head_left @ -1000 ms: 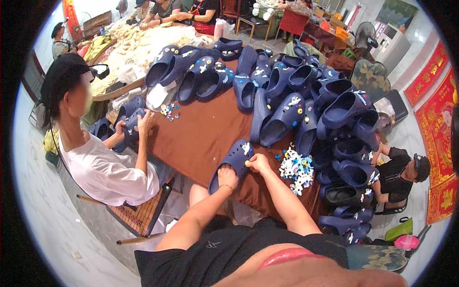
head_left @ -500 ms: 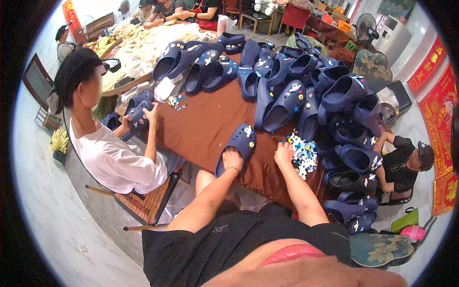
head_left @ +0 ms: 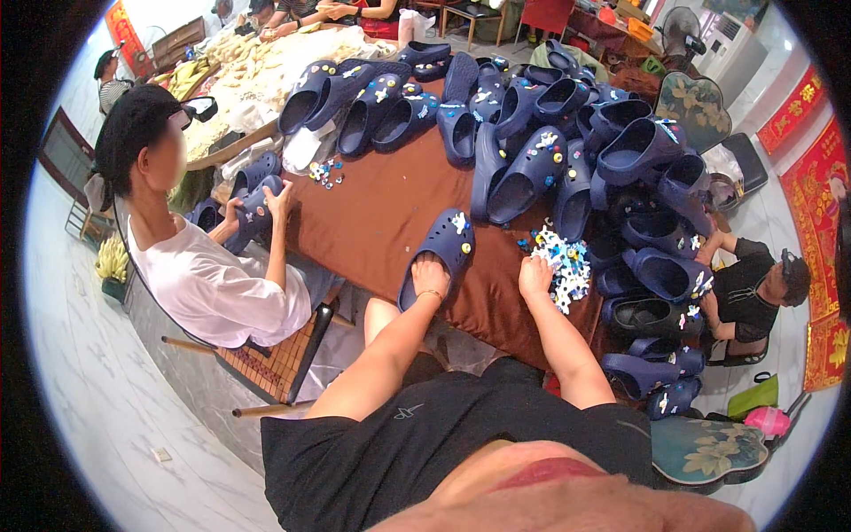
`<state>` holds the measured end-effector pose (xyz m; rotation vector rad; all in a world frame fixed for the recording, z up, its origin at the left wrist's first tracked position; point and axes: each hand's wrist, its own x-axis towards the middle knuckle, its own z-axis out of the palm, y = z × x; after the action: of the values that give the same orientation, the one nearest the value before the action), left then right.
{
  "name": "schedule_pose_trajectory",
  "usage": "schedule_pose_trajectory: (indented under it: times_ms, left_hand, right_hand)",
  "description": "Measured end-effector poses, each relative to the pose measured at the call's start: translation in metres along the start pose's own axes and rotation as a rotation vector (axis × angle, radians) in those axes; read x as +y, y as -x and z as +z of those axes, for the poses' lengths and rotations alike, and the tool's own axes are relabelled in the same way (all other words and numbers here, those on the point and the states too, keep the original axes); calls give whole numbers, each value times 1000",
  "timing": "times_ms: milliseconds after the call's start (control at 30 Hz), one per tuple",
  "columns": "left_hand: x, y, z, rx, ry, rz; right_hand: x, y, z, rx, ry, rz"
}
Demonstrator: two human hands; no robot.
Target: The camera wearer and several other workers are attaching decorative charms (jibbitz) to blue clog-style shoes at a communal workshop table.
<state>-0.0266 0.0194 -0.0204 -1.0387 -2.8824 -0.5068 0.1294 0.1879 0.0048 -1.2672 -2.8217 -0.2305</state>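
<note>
Since a second ago the right hand [head_left: 534, 275] has let go of the dark blue foam clog [head_left: 441, 251] and shifted to the heap of small white and coloured plastic shoe charms [head_left: 558, 262], just right of that clog; the left hand [head_left: 430, 275] alone keeps the clog, at its heel end near the front edge.

The brown cloth-covered surface [head_left: 381, 217] carries a big pile of more dark blue clogs [head_left: 576, 133] behind and to the right of the held clog. Left of it, a seated person in a white shirt [head_left: 208, 288] grips another clog — pale marble floor [head_left: 97, 390] lies below, red hangings on the far right wall.

The left fingers curl round the clog's heel rim; whether the right fingers are spread or pinching a charm cannot be told, as the knuckles cover them. The charms' shapes are too small to make out.
</note>
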Motion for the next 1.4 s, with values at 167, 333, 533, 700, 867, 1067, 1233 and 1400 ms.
schedule_pose_trajectory:
  times_ms: [167,333,533,700,867,1067,1233,1400]
  left_hand:
    - [-1,3,0,30,12,9]
    - [-2,4,1,98,18,20]
    - [2,3,-9,16,26,16]
    - [1,0,-5,-10,23,0]
    - [1,-1,-6,-78,3,-12]
    - [-3,4,-1,-55,47,-29]
    - [4,3,-8,18,-22,10]
    - [0,-6,-11,-110,116,-66]
  right_hand:
    - [4,-1,1,160,-96,4]
    - [-6,-7,-18,147,-457,130]
    - [-15,-18,26,130,-1003,126]
    - [-36,-18,20,-169,-1290,220]
    - [-51,-26,7,-60,-1254,169]
    - [-74,-36,-13,3,-1237,130]
    - [-92,-64,-19,183,-1246,-118]
    - [-119,-72,-53,-39,-1183,-186]
